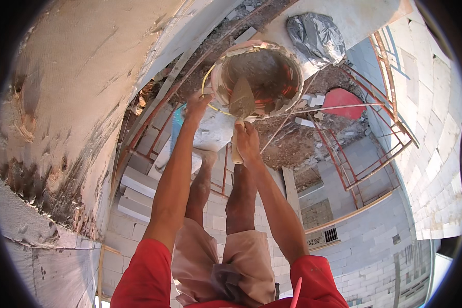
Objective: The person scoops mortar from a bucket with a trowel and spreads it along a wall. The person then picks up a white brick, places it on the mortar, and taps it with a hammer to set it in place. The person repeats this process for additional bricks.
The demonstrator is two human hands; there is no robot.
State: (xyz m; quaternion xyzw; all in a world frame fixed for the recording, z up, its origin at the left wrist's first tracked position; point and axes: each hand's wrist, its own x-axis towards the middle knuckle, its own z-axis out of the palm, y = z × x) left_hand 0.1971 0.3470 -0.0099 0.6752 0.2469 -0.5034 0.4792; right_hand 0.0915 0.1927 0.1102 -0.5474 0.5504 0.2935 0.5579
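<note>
- Wears red sleeves (143,272) and tan shorts (249,259), nearest the camera; reaches forward with both forearms past the knees.
- Grips the pale handle of a trowel (241,105) in the right hand (248,143), with fingers closed round it; probably held so to keep the blade steady and pointed away from the body.
- Extends the coated blade over the near rim of a bucket (256,45); cannot tell from this angle about contact with the grey mix (264,66) inside.
- Closes the left hand (196,108), as far as visible, on the yellow bail (205,81) at the bucket's left side; likely placed there to steady the bucket against the trowel.
- Locate the bucket ahead of both hands, mouth facing the camera, apparently resting on a pale plank (215,131); probably set there for easy reach from both sides.
- Note crumpled grey plastic sheeting (315,40) just beyond the bucket, to its right.
- Record a patchy plastered wall (82,72) close on the left.
- Observe, farther down, stacked white blocks (138,187), a rusty scaffold frame (362,179) and a red rounded object (344,102) near rubble.
</note>
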